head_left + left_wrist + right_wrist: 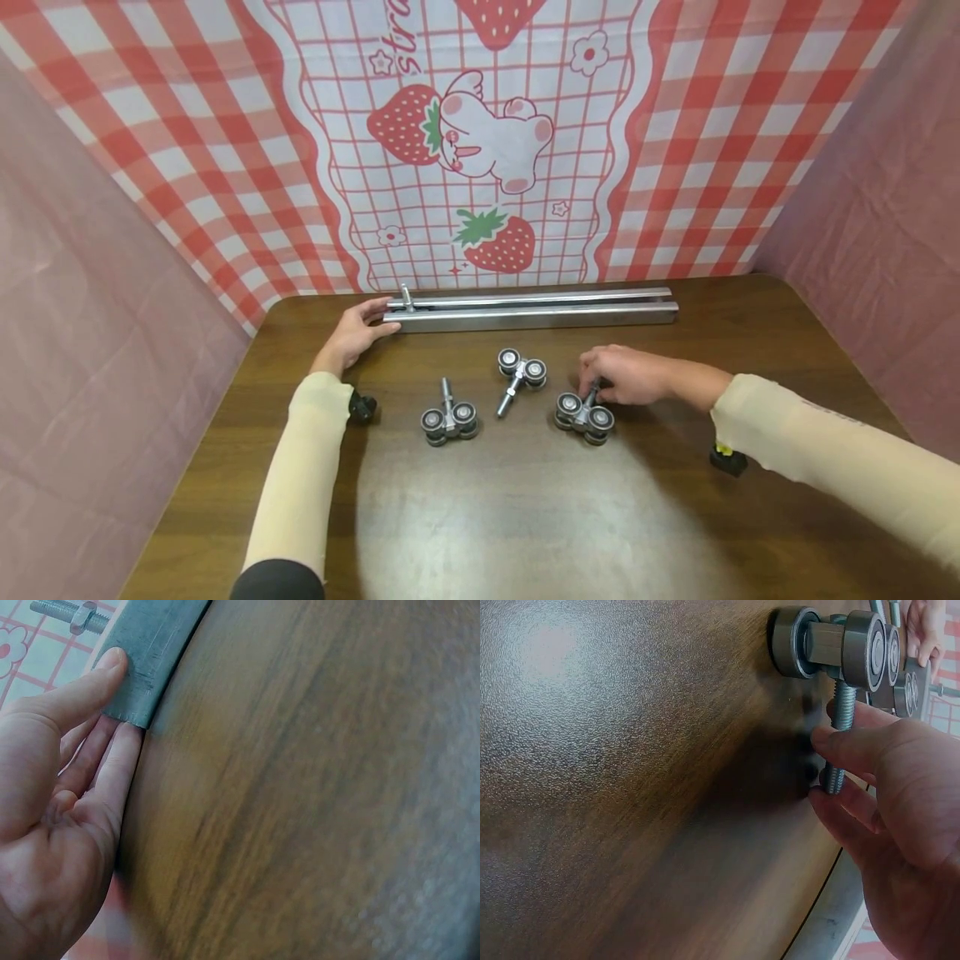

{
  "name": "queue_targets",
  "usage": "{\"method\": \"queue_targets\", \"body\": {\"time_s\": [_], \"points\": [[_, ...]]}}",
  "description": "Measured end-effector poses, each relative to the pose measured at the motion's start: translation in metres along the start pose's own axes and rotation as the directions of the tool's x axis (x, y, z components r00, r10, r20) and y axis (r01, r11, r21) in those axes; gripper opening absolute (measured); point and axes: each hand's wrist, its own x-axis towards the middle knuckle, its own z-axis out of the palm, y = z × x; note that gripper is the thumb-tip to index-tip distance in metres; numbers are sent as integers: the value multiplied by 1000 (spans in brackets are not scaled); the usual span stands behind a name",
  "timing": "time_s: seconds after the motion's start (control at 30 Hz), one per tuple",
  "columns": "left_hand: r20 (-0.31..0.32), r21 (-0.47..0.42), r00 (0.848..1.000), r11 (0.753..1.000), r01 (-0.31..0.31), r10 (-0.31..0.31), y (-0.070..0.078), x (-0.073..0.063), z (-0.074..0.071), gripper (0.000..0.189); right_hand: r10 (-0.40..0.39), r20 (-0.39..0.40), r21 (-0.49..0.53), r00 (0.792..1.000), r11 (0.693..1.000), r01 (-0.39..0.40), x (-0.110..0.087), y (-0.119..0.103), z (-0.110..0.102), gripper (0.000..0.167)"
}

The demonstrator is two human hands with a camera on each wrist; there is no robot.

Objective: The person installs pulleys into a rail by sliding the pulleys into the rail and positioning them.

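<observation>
A slotted metal track [532, 320] lies across the back of the table. My left hand [351, 335] holds its left end, the thumb [105, 679] on the front face. Inside the track near that end sits a roller trolley, its threaded bolt [407, 297] standing up through the slot. My right hand [632, 375] pinches the threaded bolt [843, 712] of another four-wheeled roller trolley [583, 417], right of centre. In the right wrist view, the thumb and fingers are around that bolt, and the trolley's wheels [864, 651] show beyond them.
Two more roller trolleys lie between my hands: one [450, 422] at left with its bolt pointing away, one [522, 371] in the middle with its bolt toward me. A strawberry-print cloth [480, 150] hangs behind the table's back edge; pink cloth [97, 358] hangs at both sides.
</observation>
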Motion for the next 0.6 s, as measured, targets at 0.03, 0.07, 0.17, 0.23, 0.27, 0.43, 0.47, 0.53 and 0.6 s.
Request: {"method": "queue_targets", "body": {"time_s": [0.03, 0.07, 0.17, 0.23, 0.27, 0.43, 0.47, 0.53, 0.6], "points": [[-1, 2, 1000, 1000, 1, -1, 0, 0, 0, 71, -2, -4, -4, 1000, 1000, 2, 0, 0, 1, 25], [-2, 3, 1000, 1000, 3, -3, 0, 0, 0, 71, -12, -9, -9, 1000, 1000, 12, 0, 1, 1, 25], [-5, 5, 1000, 1000, 5, -5, 0, 0, 0, 71, -23, -16, -20, 1000, 1000, 23, 0, 1, 0, 25], [-5, 6, 1000, 1000, 4, -4, 0, 0, -1, 71, -21, -10, -20, 1000, 1000, 20, 0, 1, -1, 25], [-5, 5, 1000, 1000, 3, -3, 0, 0, -1, 71, -25, -7, -22, 1000, 999, 25, 0, 1, -2, 25], [1, 2, 1000, 1000, -1, 1, 0, 1, 0, 72, -32, -2, -43, 999, 999, 32, 2, 2, -5, 26], [1, -2, 1000, 1000, -1, 1, 0, 1, 0, 72, -41, -8, -51, 999, 998, 41, 3, 3, -6, 27], [1, 0, 1000, 1000, 0, 0, 0, 1, 0, 72, -46, -15, -59, 999, 997, 45, 5, 4, -7, 27], [1, 0, 1000, 1000, -5, 5, 0, 1, 0, 71, -59, -23, -70, 998, 996, 58, 6, 5, -7, 28]]}}
